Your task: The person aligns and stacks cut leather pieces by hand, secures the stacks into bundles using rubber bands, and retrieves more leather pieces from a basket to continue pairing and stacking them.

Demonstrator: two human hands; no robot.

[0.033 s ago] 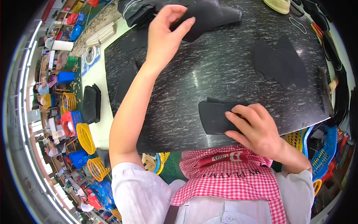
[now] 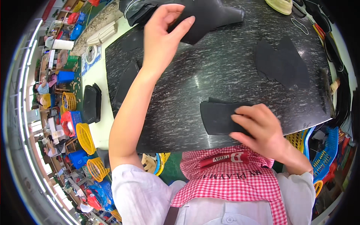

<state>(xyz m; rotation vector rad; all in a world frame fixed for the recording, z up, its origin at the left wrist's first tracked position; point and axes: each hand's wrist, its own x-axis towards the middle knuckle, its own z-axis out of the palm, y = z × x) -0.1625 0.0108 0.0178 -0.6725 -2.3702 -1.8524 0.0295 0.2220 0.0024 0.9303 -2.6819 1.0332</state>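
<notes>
Two bare hands over one dark worktop (image 2: pixel 180 93), streaked grey. Nearest: red-and-white checked apron (image 2: pixel 240 185) over a white top, bottom centre of frame.

Right hand (image 2: pixel 260 129), right of centre and low: fingers bent and slightly apart over the right end of a small stack of black pieces (image 2: pixel 219 118), thumb near its lower side. Stack lies flat near the front edge of the worktop, top and bottom pieces slightly out of line.

Blue basket (image 2: pixel 325 154) below the worktop, lower right. Loose black sheets (image 2: pixel 283 63) lie overlapped on the worktop, right side of frame. Black stack (image 2: pixel 92 104) sits on the pale strip, left side.

Left hand (image 2: pixel 163 35), top centre: thumb and fingers curved, tips apart, at the left part of a large black piece (image 2: pixel 204 22) with a narrow arm pointing right. Hand blur and angle are poor, so can't tell whether either hand actually pinches its piece.

White roll (image 2: pixel 90 55) and pale bundle (image 2: pixel 102 34) upper left. White cord loop (image 2: pixel 300 25) upper right, below a yellow-green item (image 2: pixel 281 5).

Far left: yellow baskets (image 2: pixel 86 138) and seated co-workers, small in view.
</notes>
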